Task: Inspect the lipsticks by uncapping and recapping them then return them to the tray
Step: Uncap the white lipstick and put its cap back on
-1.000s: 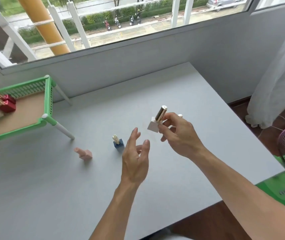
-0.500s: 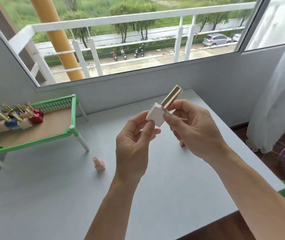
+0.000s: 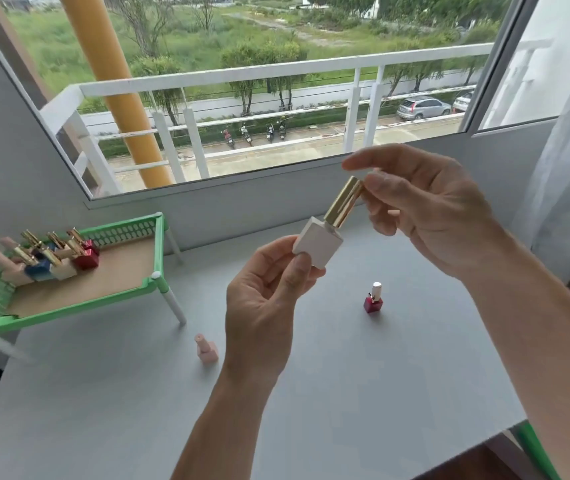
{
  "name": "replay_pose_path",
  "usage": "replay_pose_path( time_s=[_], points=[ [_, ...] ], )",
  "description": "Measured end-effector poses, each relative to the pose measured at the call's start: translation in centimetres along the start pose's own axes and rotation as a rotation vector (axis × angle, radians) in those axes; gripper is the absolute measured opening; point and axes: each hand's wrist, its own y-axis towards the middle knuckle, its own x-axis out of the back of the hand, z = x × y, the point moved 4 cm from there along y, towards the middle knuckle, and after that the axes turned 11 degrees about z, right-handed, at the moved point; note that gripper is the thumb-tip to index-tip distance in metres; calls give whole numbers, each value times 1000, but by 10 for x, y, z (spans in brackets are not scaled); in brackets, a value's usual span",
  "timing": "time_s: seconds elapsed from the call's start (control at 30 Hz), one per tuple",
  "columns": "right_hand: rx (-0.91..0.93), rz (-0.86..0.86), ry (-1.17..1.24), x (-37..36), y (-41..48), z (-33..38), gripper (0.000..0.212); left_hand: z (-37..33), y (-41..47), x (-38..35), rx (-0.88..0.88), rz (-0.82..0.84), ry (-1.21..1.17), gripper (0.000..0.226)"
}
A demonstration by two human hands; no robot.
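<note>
At frame centre, above the desk (image 3: pixel 363 393) | left hand (image 3: pixel 262 303) clamped on white lipstick (image 3: pixel 318 245) base | right hand (image 3: pixel 425 209) pinches its gold cap | tray (image 3: pixel 153 271) at left, lipsticks inside | pink lipstick (image 3: pixel 206 348), red lipstick (image 3: pixel 373 299) on desk

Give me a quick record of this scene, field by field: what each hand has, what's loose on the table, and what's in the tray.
left hand: grips the white base of the held lipstick
right hand: fingers on its gold cap end
held lipstick: tilted, raised above the table
loose on table: pink lipstick, red lipstick, both upright
tray: green, on legs, left; several lipsticks grouped at its far end
</note>
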Motion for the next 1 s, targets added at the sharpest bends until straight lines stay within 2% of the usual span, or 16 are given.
replay_pose_path(
  time_s=[0.2, 0.3, 0.37, 0.53, 0.6, 0.7, 0.9, 1.0],
  points=[
    [-6, -55, -47, -3, 10, 2, 5, -7, 3, 3, -9, -3, -13, 14],
    [-66, -99, -58, -4, 12, -3, 21, -8, 4, 3, -5, 0, -11, 14],
    [-102, -61, -40, -3, 12, -6, 26, -8, 5, 2, -4, 3, -4, 14],
    [-53, 29, -19, -3, 9, -3, 11, -10, 7, 2, -5, 3, -6, 14],
    [-33, -22, -58, -4, 9, -2, 10, -10, 7, 2, -4, 2, -8, 16],
    [-38, -117, -116, -2, 11, -2, 22, -8, 7, 1, 0, 7, 5, 19],
    [-7, -67, -99, -3, 10, 2, 4, -8, 7, -1, -3, 4, 8, 21],
    [-11, -159, -147, -5, 10, 1, 23, -6, 7, -2, -3, -1, 10, 19]
  ],
)
